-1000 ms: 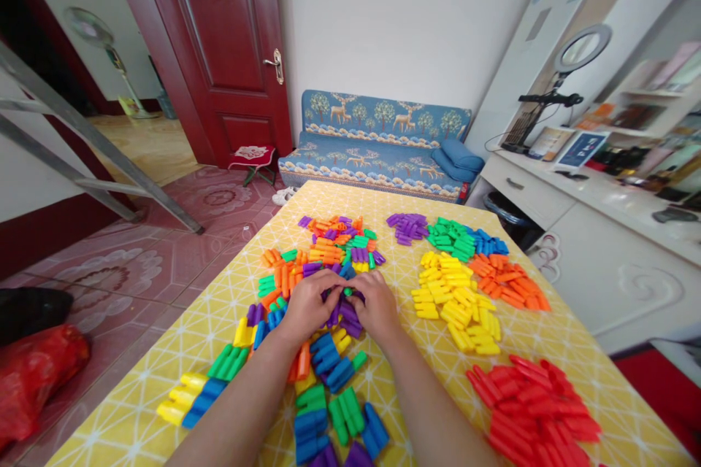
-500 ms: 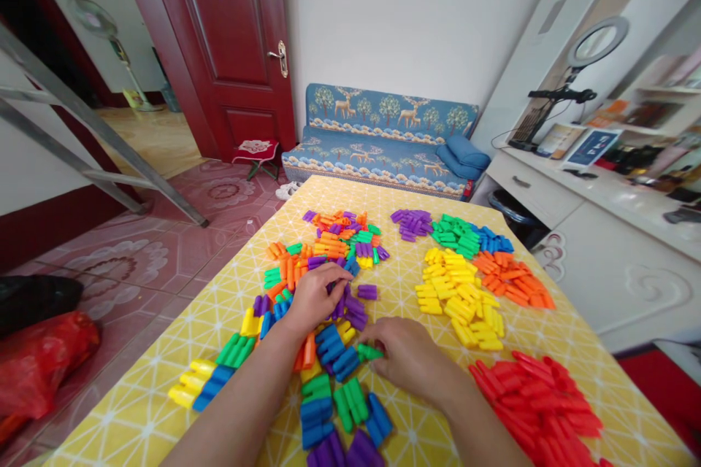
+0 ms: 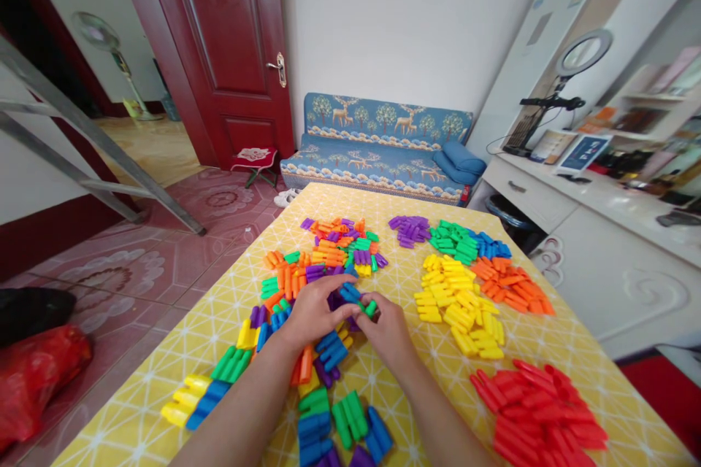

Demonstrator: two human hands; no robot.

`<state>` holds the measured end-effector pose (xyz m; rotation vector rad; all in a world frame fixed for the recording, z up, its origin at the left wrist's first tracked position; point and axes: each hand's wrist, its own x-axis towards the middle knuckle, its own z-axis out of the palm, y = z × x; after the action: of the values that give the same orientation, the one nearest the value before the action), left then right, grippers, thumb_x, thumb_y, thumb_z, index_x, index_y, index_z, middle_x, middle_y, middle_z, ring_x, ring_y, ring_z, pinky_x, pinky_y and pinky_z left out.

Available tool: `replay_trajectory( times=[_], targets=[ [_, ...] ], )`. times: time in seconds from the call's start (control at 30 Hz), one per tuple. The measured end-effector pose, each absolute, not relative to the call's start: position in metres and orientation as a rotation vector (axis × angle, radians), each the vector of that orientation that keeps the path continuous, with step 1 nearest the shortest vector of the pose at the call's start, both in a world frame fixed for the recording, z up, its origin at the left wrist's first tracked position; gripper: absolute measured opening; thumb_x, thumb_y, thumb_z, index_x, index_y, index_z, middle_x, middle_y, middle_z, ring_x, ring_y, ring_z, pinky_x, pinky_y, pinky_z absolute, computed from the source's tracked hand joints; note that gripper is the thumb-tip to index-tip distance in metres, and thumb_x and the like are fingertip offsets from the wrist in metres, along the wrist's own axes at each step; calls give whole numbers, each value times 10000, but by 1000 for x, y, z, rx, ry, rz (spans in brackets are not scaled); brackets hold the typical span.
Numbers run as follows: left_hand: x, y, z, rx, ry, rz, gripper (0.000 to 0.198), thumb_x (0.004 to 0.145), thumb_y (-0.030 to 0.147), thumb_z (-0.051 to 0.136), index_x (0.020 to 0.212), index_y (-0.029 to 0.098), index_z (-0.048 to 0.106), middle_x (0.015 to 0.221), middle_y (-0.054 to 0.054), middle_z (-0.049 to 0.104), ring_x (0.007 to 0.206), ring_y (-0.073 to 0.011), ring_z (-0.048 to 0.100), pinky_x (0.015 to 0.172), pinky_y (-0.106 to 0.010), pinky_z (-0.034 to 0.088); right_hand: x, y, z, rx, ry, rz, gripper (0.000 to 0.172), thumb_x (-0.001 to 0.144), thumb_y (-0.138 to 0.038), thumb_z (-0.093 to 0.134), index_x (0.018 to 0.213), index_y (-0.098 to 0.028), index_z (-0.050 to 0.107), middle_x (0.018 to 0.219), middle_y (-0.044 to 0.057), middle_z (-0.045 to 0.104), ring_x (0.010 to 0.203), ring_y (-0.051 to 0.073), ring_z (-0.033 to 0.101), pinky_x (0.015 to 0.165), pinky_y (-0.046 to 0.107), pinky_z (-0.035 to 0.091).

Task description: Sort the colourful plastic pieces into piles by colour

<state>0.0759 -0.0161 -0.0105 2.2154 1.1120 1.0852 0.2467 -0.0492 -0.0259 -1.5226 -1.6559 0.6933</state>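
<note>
My left hand [image 3: 311, 310] and my right hand [image 3: 387, 328] meet over the mixed pile of bullet-shaped plastic blocks [image 3: 323, 270] on the yellow patterned table [image 3: 548, 336]. The left hand's fingers curl over a blue block [image 3: 349, 293] with purple blocks under them. In the right hand's pinched fingertips sits a small green block [image 3: 371, 308], pressed against the blue one. More joined blocks in green, blue and purple [image 3: 339, 423] lie just below my wrists.
Sorted heaps lie to the right: purple [image 3: 410, 229], green [image 3: 454, 239], blue [image 3: 491, 246], orange [image 3: 512, 283], yellow [image 3: 457, 301], red [image 3: 539, 408]. A blue sofa [image 3: 383, 146] stands beyond the table, a white counter [image 3: 596, 226] at right, a red door [image 3: 219, 51] and ladder [image 3: 82, 153] at left.
My right hand dropped toward the near blocks, picked up a green block, and has come back up to meet the left hand, which stayed on the pile.
</note>
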Motion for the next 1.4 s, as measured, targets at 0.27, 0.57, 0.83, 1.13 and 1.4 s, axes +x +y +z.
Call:
replay_trajectory(
  times=[0.27,0.57,0.83,1.13,1.4],
  targets=[
    [76,-12,-12,2114,1149,1187,141,874,276,521,857,185,627,836,-26,679,797,-161,633,768,-267,480,253,-54,-28,-1367,-1646,758,119,748,-284,606,769,-168,626,697,-19,597,604,104,483,585,213,375],
    [75,-10,-13,2186,1346,1421,110,814,252,592,839,201,686,1080,-77,594,1035,-223,558,914,-370,449,255,-52,-27,-1309,-1201,1181,342,809,-516,530,776,-176,538,458,-62,472,372,74,362,401,196,276],
    [78,-15,-5,2316,961,1239,240,831,296,616,1056,232,671,997,-79,655,975,-223,577,902,-395,437,246,-56,-16,-1269,-1403,1104,250,809,-385,553,917,-161,581,508,-67,478,462,96,454,481,209,360],
    [78,-16,-3,2189,940,1202,148,847,301,591,847,186,685,821,-70,658,829,-195,589,804,-350,455,244,-59,-13,-1189,-1475,1297,369,769,-224,476,1131,-166,519,673,-44,556,511,91,507,527,225,425],
    [77,-14,-8,2145,958,1274,156,852,302,585,868,180,681,833,-78,648,832,-199,579,796,-353,460,243,-57,-21,-1240,-1248,1185,406,785,-365,582,1128,-191,451,758,-8,630,496,134,612,370,195,368]
  ],
)
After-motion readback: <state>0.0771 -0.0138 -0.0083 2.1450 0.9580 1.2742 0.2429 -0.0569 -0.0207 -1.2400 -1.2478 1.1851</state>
